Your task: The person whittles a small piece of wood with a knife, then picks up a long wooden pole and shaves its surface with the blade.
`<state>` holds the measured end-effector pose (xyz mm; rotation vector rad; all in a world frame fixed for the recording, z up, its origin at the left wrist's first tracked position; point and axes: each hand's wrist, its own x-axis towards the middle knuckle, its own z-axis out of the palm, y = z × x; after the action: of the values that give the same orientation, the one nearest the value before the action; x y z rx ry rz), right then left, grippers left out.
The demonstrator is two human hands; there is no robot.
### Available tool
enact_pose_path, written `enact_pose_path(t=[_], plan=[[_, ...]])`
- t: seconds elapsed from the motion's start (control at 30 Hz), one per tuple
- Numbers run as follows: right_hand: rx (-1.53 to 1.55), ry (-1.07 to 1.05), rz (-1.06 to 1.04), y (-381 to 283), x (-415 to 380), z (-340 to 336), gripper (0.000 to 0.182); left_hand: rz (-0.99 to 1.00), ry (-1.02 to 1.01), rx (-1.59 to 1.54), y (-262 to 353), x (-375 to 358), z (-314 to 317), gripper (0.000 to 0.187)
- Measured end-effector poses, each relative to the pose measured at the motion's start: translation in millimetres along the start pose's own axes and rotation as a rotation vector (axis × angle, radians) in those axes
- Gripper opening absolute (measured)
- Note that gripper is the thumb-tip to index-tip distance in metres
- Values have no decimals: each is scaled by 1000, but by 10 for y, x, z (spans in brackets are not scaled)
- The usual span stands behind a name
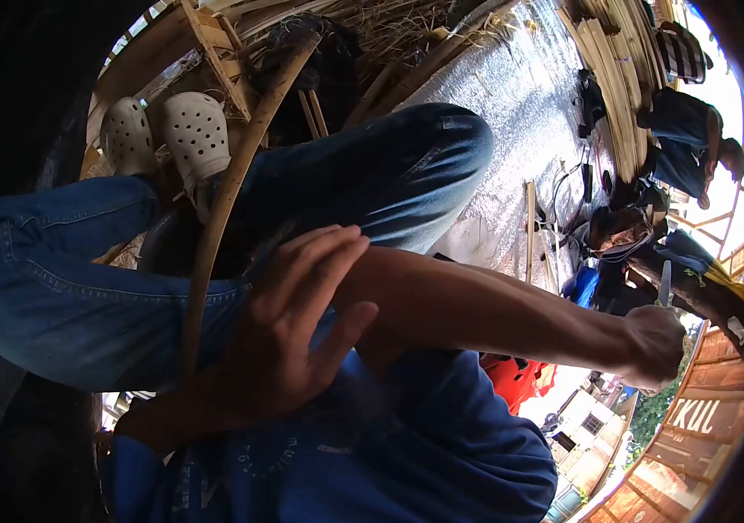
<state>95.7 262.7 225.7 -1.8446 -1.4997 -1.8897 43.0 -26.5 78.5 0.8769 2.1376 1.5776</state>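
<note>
The view is tilted hard, so the wearer's own body fills the lower half. One hand (289, 318), seemingly the left, has its fingers (324, 253) spread wide and loose, lying against a long bamboo strip (224, 205) without gripping it; the strip runs from below those fingers up past the white clogs (193, 131). The other hand (655, 344), at the end of an outstretched forearm, is clenched around a knife handle, the blade (664, 283) rising just above its fingers. Blue-jeaned knees (389, 170) sit behind the open fingers. A silver mat (511, 105) lies beyond. Another person (686, 144) crouches far above the knife. No container is clearly discernible.
</note>
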Motion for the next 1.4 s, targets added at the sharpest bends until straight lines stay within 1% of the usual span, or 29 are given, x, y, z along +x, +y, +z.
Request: enact_pose_path(t=[0.03,0.1,0.13,0.2,0.23,0.3,0.33,0.4,0.43,0.5,0.53,0.57,0.63,0.7,0.77,0.8,0.87,0.9,0.97,1.0,1.03,1.1,1.13,1.17,1.23,1.27,1.3,1.37,1.4], plan=[[-11,1,-4,10,2,11,40,-2,-1,2,3,25,9,48],[-23,3,-12,9,24,27,40,-48,-31,-190,10,125,15,36],[-23,3,-13,20,21,37,40,-49,-31,-186,3,169,37,36],[-31,9,-12,24,18,53,40,61,-26,-336,-59,252,95,24],[-41,4,-14,20,11,71,40,61,-26,-331,-149,297,78,24],[-65,14,-21,24,8,72,40,-201,95,-48,-338,330,1,14],[-84,13,-25,18,7,84,40,-199,88,-44,-345,326,-48,14],[-131,21,-28,16,20,107,40,-233,199,-94,-300,357,-140,13],[-156,29,-29,11,27,119,40,-233,186,-103,-251,364,-136,13],[-200,37,-31,11,36,144,40,-219,103,-307,-146,327,-117,15],[-216,41,-33,11,52,155,40,-180,56,-352,-137,301,-111,15],[-223,38,-37,23,47,172,40,-187,56,-352,-119,291,-113,15],[-253,45,-45,17,60,191,40,-110,-37,-373,-73,290,-120,15],[-305,51,-53,30,93,201,40,-98,-49,-386,-93,307,-84,16],[-348,60,-50,25,93,229,40,35,-123,-324,-167,345,-25,11],[-373,67,-56,23,89,234,40,31,-123,-321,-252,375,-6,11],[-446,91,-63,1,100,222,40,-85,187,321,-410,427,-2,14],[-481,101,-69,-2,107,224,40,-88,183,331,-410,411,-28,14],[-563,119,-89,-5,140,246,40,-61,279,349,-365,330,-85,21],[-597,129,-97,-13,158,256,40,72,108,394,-237,245,-129,28],[-631,137,-104,-19,169,270,40,69,100,401,-182,112,-49,28],[-679,148,-111,-6,208,290,40,374,-343,281,-214,-135,191,34],[-699,156,-113,-6,216,303,40,364,-440,489,-333,-128,142,37],[-721,158,-116,6,221,319,40,358,-438,496,-425,-120,75,37],[-757,164,-123,15,236,335,40,-123,-291,1173,-475,9,-93,40],[-785,163,-126,26,244,354,40,84,-231,1247,-412,71,-96,47],[-810,169,-128,25,243,362,40,180,-275,1044,-214,99,-54,52],[-871,166,-126,13,209,363,40,250,-457,576,-118,-30,293,52],[-907,154,-121,14,181,370,40,281,-459,580,-292,-48,416,52]])
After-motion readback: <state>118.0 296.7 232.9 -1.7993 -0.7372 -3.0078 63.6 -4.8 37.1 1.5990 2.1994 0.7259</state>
